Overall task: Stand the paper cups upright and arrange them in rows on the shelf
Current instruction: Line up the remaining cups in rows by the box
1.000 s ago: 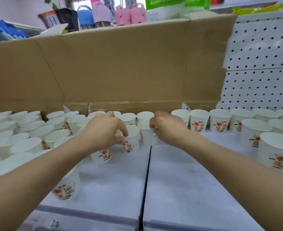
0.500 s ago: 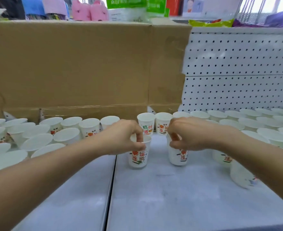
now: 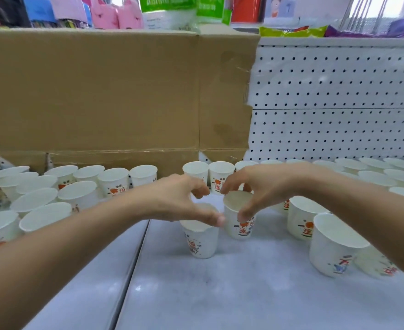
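Note:
Many white paper cups with red print stand upright on the grey shelf (image 3: 243,294). My left hand (image 3: 182,198) reaches over one cup (image 3: 202,241), thumb on its near rim and fingers arched above the far rim. This cup looks slightly blurred. My right hand (image 3: 265,186) spans a second cup (image 3: 240,226) just to the right, thumb on its front wall and index finger at its back rim. Both cups stand on the shelf, close together, in front of the back row (image 3: 221,173).
A group of cups (image 3: 36,203) fills the left side and another (image 3: 334,244) the right. A blurred cup (image 3: 377,263) sits by my right forearm. A cardboard sheet (image 3: 101,91) and white pegboard (image 3: 338,103) form the back wall. A seam (image 3: 134,258) splits the shelf.
The view has shifted left and closer. Both hands have brought their cups nearer the front, and the fingers have spread wider over the rims.

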A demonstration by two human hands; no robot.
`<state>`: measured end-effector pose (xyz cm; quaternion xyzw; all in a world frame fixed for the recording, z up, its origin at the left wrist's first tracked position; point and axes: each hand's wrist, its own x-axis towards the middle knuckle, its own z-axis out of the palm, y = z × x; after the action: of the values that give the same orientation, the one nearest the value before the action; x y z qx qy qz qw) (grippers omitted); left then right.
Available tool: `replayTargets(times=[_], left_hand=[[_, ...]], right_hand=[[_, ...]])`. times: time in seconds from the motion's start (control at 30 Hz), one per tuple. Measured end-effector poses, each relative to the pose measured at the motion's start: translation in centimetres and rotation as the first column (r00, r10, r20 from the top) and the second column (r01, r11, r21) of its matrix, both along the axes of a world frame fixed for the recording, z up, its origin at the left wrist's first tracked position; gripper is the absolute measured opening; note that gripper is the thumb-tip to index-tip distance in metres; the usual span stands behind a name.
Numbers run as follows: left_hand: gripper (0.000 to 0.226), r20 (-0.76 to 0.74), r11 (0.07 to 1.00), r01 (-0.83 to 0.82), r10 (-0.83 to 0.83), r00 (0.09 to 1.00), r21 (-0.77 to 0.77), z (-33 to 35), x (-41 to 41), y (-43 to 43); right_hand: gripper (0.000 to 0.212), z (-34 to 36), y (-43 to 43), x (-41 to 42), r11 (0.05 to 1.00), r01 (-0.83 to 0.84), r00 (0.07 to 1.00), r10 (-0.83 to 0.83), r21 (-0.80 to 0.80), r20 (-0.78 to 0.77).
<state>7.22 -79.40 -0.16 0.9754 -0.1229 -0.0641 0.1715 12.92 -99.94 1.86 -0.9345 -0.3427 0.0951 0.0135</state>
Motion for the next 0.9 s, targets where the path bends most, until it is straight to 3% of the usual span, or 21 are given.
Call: replayTargets(times=[0.1,0.2,0.27,0.33,0.47,0.53,0.63,0.8,0.9], left_hand=[[0.096,0.013,0.994,-0.030,0.029,0.999,0.103,-0.2,-0.6,-1.4],[0.075,0.047,0.986,0.023,-0.032,0.998,0.167,0.1,-0.8,-1.7],[0.069,-0.039,0.979,0.153,-0.149,0.988,0.131,0.6,-0.9,-1.1],[0.084,-0.126,0.971,0.227,-0.217,0.968,0.075,1.1,-1.0,-0.1],[0.098,-0.034,0.998,0.057,-0.056,0.998,0.019,1.1,-0.9,0.8],[0.101,0.020,0.996,-0.029,0.027,0.999,0.084,0.7,-0.8,0.2],[0.082,0.083,0.981,-0.046,0.031,0.996,0.188,0.0,-0.2,-0.6],[0.063,0.025,1.000,0.016,-0.016,1.000,0.022,-0.1,1.7,-0.4],[0.055,0.002,0.988,0.008,-0.008,1.000,-0.156,-0.9,3.1,-0.4]], right_hand=[[0.068,-0.2,-0.2,0.3,1.000,-0.010,1.000,0.010,-0.005,0.025],[0.067,0.0,-0.7,0.4,1.000,-0.024,1.000,0.024,0.008,0.014],[0.065,0.1,-1.1,0.5,0.999,-0.031,0.999,0.031,0.031,-0.012],[0.066,0.2,-1.5,0.7,0.998,-0.038,0.999,0.039,0.052,-0.028],[0.065,0.1,-2.0,0.9,0.998,-0.039,0.998,0.042,0.058,-0.049],[0.065,0.1,-2.1,0.9,0.997,-0.042,0.998,0.045,0.063,-0.045],[0.070,0.0,-2.2,1.2,0.997,-0.027,0.999,0.030,0.074,-0.034],[0.087,-0.4,-3.0,2.3,0.988,0.071,0.997,-0.065,0.139,-0.047],[0.077,-0.4,-3.5,2.9,0.976,0.111,0.993,-0.102,0.189,-0.056]])
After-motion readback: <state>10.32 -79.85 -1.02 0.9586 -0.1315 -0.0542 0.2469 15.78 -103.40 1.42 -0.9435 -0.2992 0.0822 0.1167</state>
